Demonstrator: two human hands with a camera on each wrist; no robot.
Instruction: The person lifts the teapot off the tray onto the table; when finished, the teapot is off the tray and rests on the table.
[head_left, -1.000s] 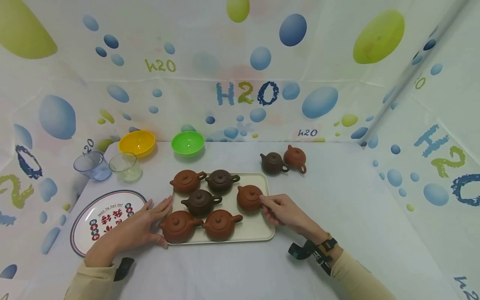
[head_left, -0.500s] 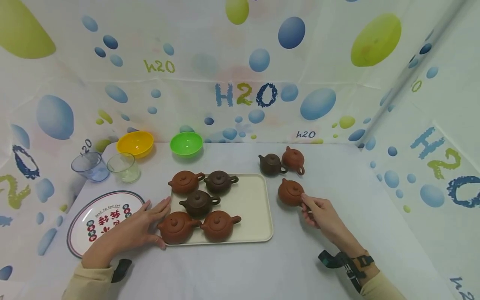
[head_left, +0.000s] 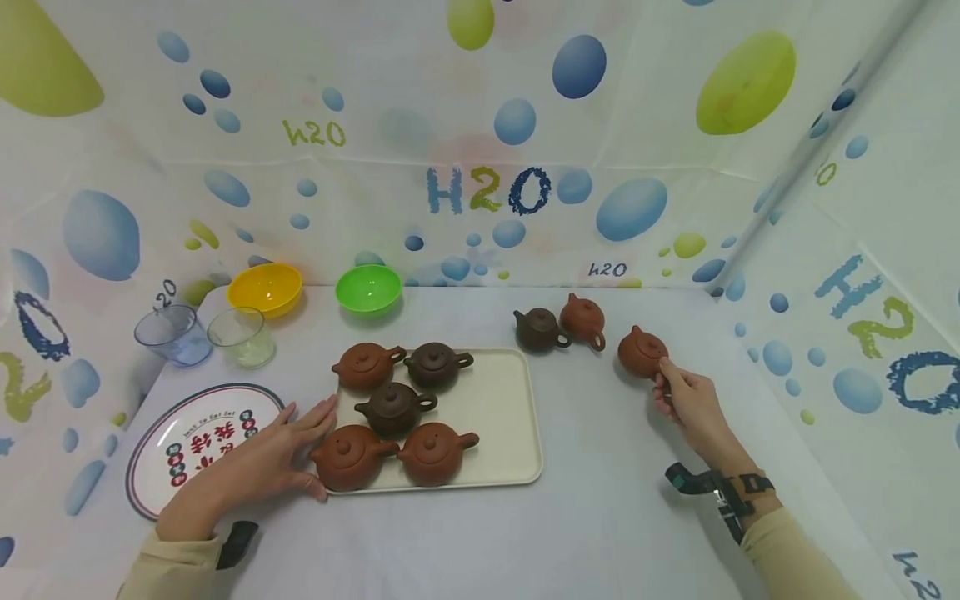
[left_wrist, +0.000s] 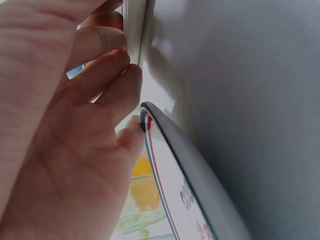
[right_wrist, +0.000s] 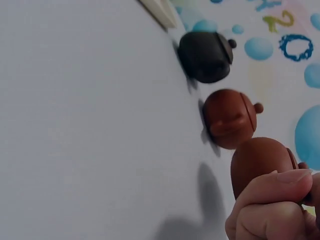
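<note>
Pinching the teapot [head_left: 641, 352] by its handle with my right hand [head_left: 693, 406], right of the tray [head_left: 501, 400], near two others. Clay, brittle, lid loose. Left hand [head_left: 258, 458] flat against the tray.

Held teapot's [head_left: 641, 352] handle behind fingers [head_left: 663, 372]

The table [head_left: 600, 517] is seen from above by the head view; close sideways wrist views share its tray [head_left: 510, 400] [left_wrist: 134, 25] and teapots [head_left: 558, 325] [right_wrist: 220, 85].
</note>
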